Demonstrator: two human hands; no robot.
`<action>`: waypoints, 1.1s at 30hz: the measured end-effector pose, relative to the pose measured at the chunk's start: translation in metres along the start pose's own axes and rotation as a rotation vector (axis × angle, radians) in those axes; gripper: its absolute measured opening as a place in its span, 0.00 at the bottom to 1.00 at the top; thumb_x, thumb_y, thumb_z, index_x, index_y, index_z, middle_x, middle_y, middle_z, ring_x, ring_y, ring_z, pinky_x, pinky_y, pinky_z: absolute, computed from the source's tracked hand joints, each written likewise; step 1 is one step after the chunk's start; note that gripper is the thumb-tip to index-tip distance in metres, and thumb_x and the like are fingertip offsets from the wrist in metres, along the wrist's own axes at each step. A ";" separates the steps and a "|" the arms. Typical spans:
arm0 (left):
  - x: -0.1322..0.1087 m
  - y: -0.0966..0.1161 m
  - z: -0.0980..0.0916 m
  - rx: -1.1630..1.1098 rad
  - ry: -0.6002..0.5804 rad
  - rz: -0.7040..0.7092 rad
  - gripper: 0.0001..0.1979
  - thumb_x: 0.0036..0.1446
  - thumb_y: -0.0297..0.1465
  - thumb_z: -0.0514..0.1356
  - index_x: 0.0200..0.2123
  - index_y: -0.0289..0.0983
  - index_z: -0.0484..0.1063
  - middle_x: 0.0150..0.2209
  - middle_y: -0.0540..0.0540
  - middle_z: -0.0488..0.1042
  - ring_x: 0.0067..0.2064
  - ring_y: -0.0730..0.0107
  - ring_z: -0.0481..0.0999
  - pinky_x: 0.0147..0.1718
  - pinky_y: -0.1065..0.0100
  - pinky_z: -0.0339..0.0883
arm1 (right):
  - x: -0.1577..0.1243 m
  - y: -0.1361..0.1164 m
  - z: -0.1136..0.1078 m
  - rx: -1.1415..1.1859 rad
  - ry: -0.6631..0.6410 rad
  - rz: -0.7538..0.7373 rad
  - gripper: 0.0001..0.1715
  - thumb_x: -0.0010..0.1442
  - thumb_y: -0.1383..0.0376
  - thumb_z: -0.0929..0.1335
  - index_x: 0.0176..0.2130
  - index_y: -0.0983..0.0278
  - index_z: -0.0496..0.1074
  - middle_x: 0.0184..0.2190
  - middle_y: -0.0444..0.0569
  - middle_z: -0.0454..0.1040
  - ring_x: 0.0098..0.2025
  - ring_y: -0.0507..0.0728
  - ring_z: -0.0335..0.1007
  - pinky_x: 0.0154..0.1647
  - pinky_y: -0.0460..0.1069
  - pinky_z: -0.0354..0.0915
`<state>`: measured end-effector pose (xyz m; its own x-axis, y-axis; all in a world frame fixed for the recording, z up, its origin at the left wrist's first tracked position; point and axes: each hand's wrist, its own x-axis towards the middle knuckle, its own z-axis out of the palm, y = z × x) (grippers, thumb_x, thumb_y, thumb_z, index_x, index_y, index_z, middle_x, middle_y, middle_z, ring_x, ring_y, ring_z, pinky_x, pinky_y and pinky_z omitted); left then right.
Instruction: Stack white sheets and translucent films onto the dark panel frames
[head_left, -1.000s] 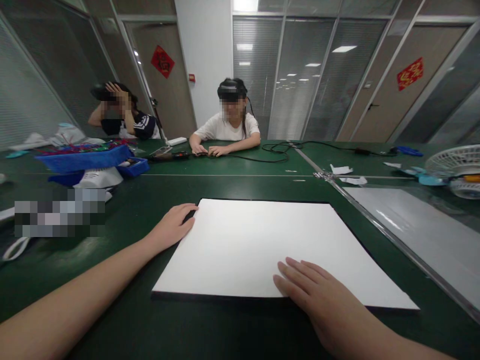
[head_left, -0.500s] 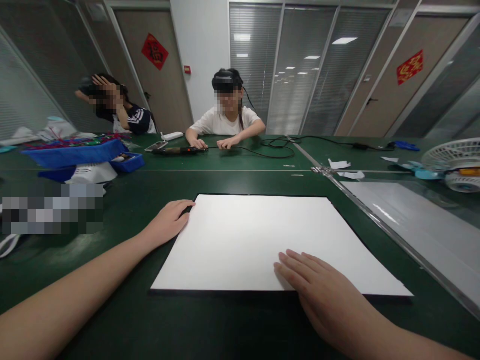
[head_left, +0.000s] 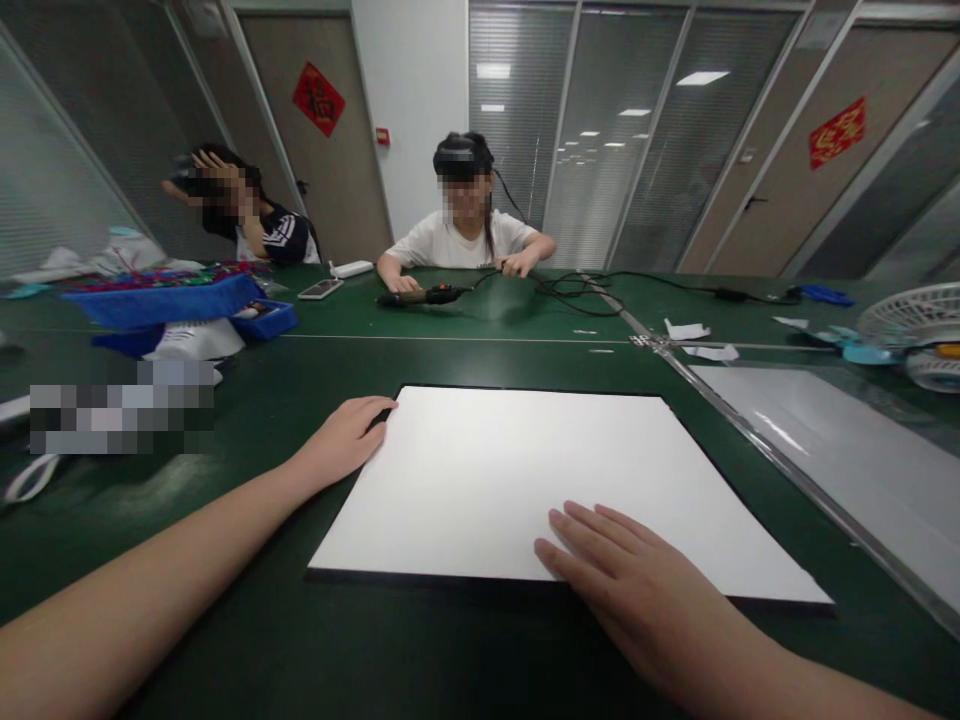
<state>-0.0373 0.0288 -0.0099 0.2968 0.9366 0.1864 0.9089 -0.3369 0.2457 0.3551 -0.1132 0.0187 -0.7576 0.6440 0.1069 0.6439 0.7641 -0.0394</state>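
Observation:
A flat rectangular white panel (head_left: pixel 480 470) with thin black edges lies on the green tabletop in front of me. At its far left corner rests my left hand (head_left: pixel 351 435), fingertips touching the edge and thumb apart from the fingers. My right hand (head_left: pixel 622 560) is open over the near edge, right of the middle. Its fingers lie spread on the white surface and hide part of that edge.
Across the green table (head_left: pixel 450 350) a person (head_left: pixel 465 215) in a headset handles a black corded tool (head_left: pixel 424 296). Another person (head_left: pixel 277 235) sits farther left. Blue bins (head_left: pixel 161 302) stand left, a clear sheet (head_left: pixel 825 440) and white basket (head_left: pixel 915 315) right.
My right hand's fingers have spread a little and shifted slightly left on the panel. The person opposite has moved one hand along the cord, and the tool has shifted right. My left hand stays put.

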 end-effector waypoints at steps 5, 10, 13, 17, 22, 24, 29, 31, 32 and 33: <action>-0.010 0.026 -0.012 0.074 0.072 0.052 0.23 0.63 0.39 0.47 0.54 0.34 0.69 0.58 0.37 0.67 0.60 0.52 0.64 0.59 0.49 0.57 | 0.007 0.000 -0.012 0.110 -0.135 -0.054 0.34 0.59 0.67 0.65 0.63 0.52 0.61 0.63 0.52 0.61 0.63 0.68 0.58 0.59 0.67 0.60; -0.048 0.114 -0.033 0.002 -0.134 0.603 0.25 0.63 0.34 0.52 0.63 0.48 0.57 0.66 0.48 0.58 0.64 0.59 0.60 0.62 0.54 0.53 | 0.012 -0.002 -0.020 0.102 -0.198 -0.048 0.31 0.59 0.69 0.65 0.61 0.55 0.65 0.62 0.54 0.63 0.62 0.67 0.59 0.60 0.65 0.59; -0.063 0.149 -0.034 -0.026 -0.327 0.798 0.33 0.59 0.35 0.57 0.66 0.49 0.50 0.67 0.48 0.56 0.65 0.56 0.58 0.63 0.52 0.51 | 0.014 -0.003 -0.019 0.075 -0.200 -0.041 0.33 0.58 0.70 0.65 0.62 0.56 0.64 0.62 0.56 0.63 0.62 0.67 0.59 0.60 0.65 0.59; -0.064 0.158 -0.032 -0.005 -0.433 0.783 0.35 0.60 0.35 0.55 0.68 0.49 0.45 0.68 0.47 0.53 0.66 0.55 0.55 0.63 0.50 0.50 | 0.012 -0.003 -0.015 0.101 -0.139 -0.031 0.33 0.58 0.70 0.65 0.62 0.55 0.63 0.61 0.55 0.64 0.62 0.65 0.59 0.60 0.65 0.58; -0.064 0.154 -0.032 -0.045 -0.453 0.765 0.33 0.62 0.35 0.54 0.68 0.48 0.46 0.68 0.45 0.53 0.67 0.53 0.54 0.63 0.47 0.47 | 0.006 0.001 -0.010 0.184 -0.052 -0.030 0.33 0.59 0.69 0.64 0.62 0.51 0.62 0.61 0.51 0.64 0.62 0.63 0.60 0.60 0.65 0.58; -0.065 0.152 -0.032 -0.075 -0.436 0.773 0.31 0.63 0.37 0.53 0.67 0.48 0.48 0.68 0.44 0.53 0.66 0.54 0.55 0.63 0.48 0.48 | 0.005 0.003 -0.009 0.208 -0.042 -0.036 0.32 0.60 0.68 0.64 0.62 0.51 0.61 0.62 0.50 0.64 0.62 0.63 0.60 0.60 0.65 0.58; -0.068 0.157 -0.033 -0.003 -0.366 0.805 0.27 0.63 0.38 0.53 0.65 0.50 0.53 0.65 0.44 0.59 0.63 0.53 0.60 0.60 0.48 0.52 | 0.006 0.004 -0.011 0.204 -0.062 -0.040 0.29 0.60 0.68 0.63 0.60 0.54 0.65 0.61 0.51 0.65 0.62 0.63 0.60 0.60 0.64 0.59; -0.073 0.167 -0.031 0.065 -0.319 0.777 0.25 0.62 0.35 0.54 0.62 0.48 0.57 0.59 0.43 0.66 0.57 0.55 0.66 0.56 0.52 0.59 | 0.007 0.002 -0.012 0.201 -0.052 -0.038 0.28 0.59 0.68 0.63 0.59 0.57 0.67 0.61 0.53 0.66 0.61 0.63 0.61 0.60 0.64 0.59; -0.077 0.173 -0.029 0.102 -0.299 0.746 0.24 0.61 0.33 0.55 0.60 0.45 0.60 0.55 0.43 0.70 0.53 0.57 0.70 0.52 0.55 0.62 | 0.007 0.001 -0.012 0.195 -0.053 -0.036 0.28 0.59 0.69 0.64 0.58 0.58 0.67 0.60 0.53 0.66 0.61 0.63 0.62 0.59 0.63 0.59; -0.081 0.179 -0.026 0.142 -0.286 0.714 0.23 0.60 0.32 0.55 0.59 0.42 0.61 0.51 0.43 0.72 0.48 0.59 0.71 0.48 0.57 0.65 | 0.007 0.000 -0.012 0.187 -0.055 -0.033 0.27 0.59 0.69 0.64 0.57 0.59 0.68 0.60 0.53 0.66 0.61 0.63 0.62 0.60 0.63 0.59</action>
<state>0.0940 -0.1104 0.0437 0.8703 0.4925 -0.0038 0.4924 -0.8698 0.0306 0.3506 -0.1090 0.0312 -0.7862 0.6153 0.0571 0.5911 0.7758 -0.2209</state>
